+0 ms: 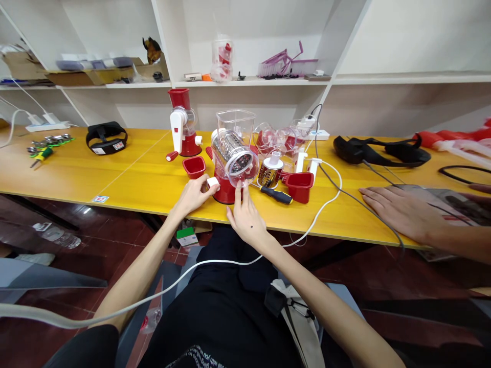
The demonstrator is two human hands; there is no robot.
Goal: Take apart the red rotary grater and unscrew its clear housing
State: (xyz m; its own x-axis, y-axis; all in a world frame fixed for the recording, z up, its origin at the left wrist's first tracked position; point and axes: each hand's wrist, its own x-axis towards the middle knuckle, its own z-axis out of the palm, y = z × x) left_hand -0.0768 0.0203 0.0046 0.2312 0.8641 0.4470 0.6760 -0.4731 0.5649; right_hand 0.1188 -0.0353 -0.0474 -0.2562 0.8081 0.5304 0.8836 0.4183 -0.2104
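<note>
- I have the drum grater (230, 147) straight ahead, standing on the surface (153, 186) between and just beyond both hands, metal drum mouth facing back toward them.
- Left hand (195, 193): thumb and forefinger pinched on the white knob (213, 182) at the base's side. I'd keep that pinch square to the knob, so any turning force runs along its axis.
- Right hand (247, 214): open, fingers extended, fingertips against the clear front part under the drum mouth. I'd brace there lightly with flat pads, clear of the blades; pressing hard could tip the body.
- Just beyond the right hand, to its right: screwdriver (276, 195), spare drum (270, 173), red hopper (300, 186). I'd leave elbow room around these.
- Just beyond the left hand: red cup (194, 166); farther out, a second grater (186, 125).
- White cable (226, 261) crosses over the right forearm or wrist region; worth watching for snags.
- Well right of the right hand: another person's hand (399, 212), flat.
</note>
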